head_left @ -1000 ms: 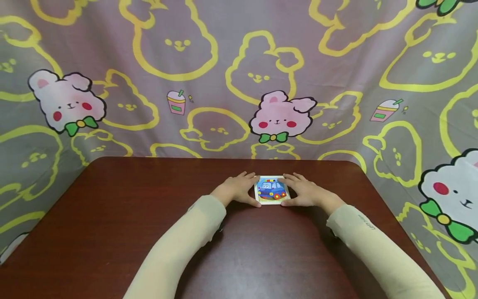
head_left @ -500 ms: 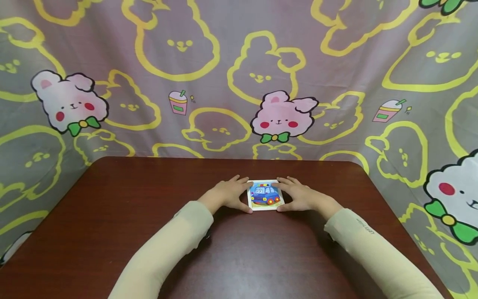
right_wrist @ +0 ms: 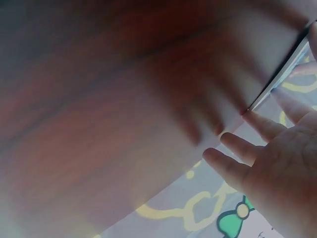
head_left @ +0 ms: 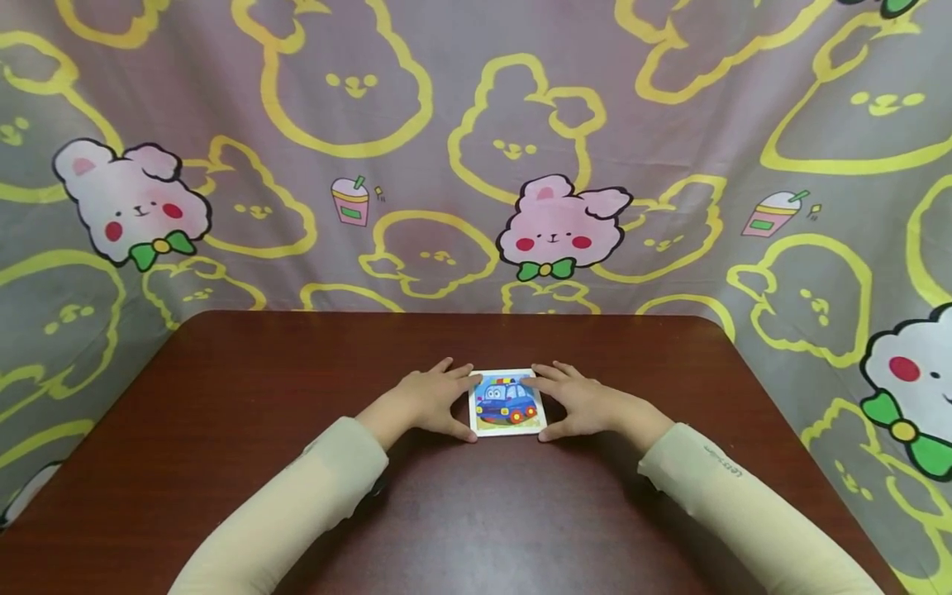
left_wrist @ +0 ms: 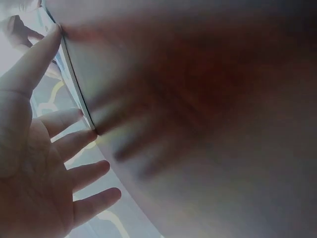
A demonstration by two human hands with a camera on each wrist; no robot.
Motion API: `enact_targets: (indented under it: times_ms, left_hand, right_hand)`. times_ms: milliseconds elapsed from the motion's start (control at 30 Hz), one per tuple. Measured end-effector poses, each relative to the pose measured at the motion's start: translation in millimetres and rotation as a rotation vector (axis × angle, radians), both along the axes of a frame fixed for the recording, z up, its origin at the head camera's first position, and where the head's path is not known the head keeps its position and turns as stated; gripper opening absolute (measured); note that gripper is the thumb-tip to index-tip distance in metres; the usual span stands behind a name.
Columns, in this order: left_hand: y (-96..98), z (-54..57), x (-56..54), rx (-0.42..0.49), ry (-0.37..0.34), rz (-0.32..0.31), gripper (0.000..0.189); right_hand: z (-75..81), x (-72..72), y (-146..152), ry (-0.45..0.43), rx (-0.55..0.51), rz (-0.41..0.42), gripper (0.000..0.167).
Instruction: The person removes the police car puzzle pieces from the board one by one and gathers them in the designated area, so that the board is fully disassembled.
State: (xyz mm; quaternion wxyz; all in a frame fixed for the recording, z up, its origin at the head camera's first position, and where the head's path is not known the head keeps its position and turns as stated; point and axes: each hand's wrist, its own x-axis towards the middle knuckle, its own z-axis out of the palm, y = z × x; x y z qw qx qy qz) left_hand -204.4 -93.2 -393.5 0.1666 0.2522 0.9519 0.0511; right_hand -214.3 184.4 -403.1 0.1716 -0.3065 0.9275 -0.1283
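Observation:
A square picture board (head_left: 508,405) with a white border and a blue cartoon car lies face up on the table. My left hand (head_left: 430,402) is at its left side, thumb at the near corner and index finger at the far one. Opposite, my right hand (head_left: 587,405) touches the right side the same way. The left wrist view shows the left hand (left_wrist: 37,163) with fingers spread and straight, fingertips at the board's thin edge (left_wrist: 75,84). In the right wrist view, fingertips of the right hand (right_wrist: 277,158) meet the board's edge (right_wrist: 277,74), the other fingers extended beside it.
The dark reddish-brown table (head_left: 245,413) has rounded far corners and a glossy top. Behind and beside it hangs a patterned curtain (head_left: 416,182) with yellow outlines and cartoon rabbits. Both forearms wear pale sleeves (head_left: 283,496).
The picture board has slid left and towards me across the table, with both hands staying at its sides. My left arm has shifted further left.

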Motion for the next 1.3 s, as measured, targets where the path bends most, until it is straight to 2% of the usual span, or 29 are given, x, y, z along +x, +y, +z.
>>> enact_targets:
  times_ms: [267,533,833,1300]
  left_hand:
    - [-15.1,-2.8,18.6,0.012,0.018,0.014,0.1]
    - [-30.0,-3.9,33.2,0.017,0.024,0.015,0.099]
    - [-43.2,-5.2,56.7,0.019,0.029,0.017,0.099]
    - [-56.2,1.1,80.8,0.004,0.051,-0.009,0.098]
  right_hand:
    - [-2.3,9.9,-8,0.007,-0.011,0.05,0.088]
    - [-3.5,20.2,-20,0.106,0.004,0.122,0.085]
    - [-5.9,36.8,-33,0.19,0.054,0.173,0.086]
    - [6.2,61.9,-48,0.304,0.138,0.23,0.087]
